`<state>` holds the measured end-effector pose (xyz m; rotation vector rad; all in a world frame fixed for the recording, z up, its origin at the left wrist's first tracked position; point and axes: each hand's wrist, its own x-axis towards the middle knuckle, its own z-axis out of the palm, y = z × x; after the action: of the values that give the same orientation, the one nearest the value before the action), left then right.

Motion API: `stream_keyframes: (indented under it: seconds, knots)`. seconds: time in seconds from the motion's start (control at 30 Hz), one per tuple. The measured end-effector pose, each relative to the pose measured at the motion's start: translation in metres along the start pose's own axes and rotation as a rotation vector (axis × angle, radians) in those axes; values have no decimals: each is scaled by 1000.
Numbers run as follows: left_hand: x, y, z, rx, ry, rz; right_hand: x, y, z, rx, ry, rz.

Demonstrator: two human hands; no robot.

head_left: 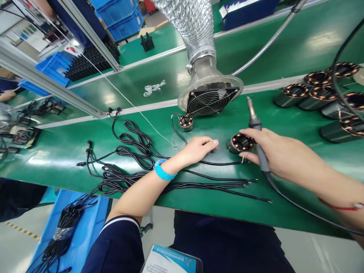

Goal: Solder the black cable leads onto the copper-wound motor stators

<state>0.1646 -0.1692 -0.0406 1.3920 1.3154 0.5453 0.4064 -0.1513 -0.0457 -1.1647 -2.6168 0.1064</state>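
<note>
My right hand (274, 149) has a soldering iron (259, 140) tucked in its grip, the tip pointing up and away. Its thumb and a finger reach around a small motor stator (240, 143), a dark ring with copper windings. Left of the stator, my left hand (202, 148) is closed in a pinch just above the table; a tiny pale tip shows at the fingers, too small to name. A second stator (185, 123) with a black cable attached stands behind my left hand. Black cables (216, 185) with bare coloured ends lie under and in front of my left forearm.
A fume hood (210, 96) with a foil duct hangs over the table's back. Several larger stators (295, 94) stand at the right. Coiled cables (131, 151) lie on the left. A thin pale wire (136, 108) slants down to the green table (62, 167).
</note>
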Motion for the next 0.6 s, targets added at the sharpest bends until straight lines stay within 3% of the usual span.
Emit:
stream_keyframes:
  seconds: [0.1,0.17,0.27,0.33,0.43,0.53,0.6]
  knots:
    - [0,1,-1,-103,-43,-9,0,-19,-1,-180,113,-88]
    - [0,1,0,-125,-75,-4,-2,-23,-2,-187,160,-128]
    - [2,2,2,-188,-48,-27,-4,-21,2,-48,184,-132]
    - [4,2,2,-290,-55,-119,-4,-19,10,71,184,-155]
    - [6,0,3,-502,-165,-223,-3,-20,23,233,198,-165]
    - [9,-2,6,-616,-241,-161,-2,-22,32,313,195,-141]
    - [10,-1,7,-591,-225,-119,-2,-22,34,305,203,-127]
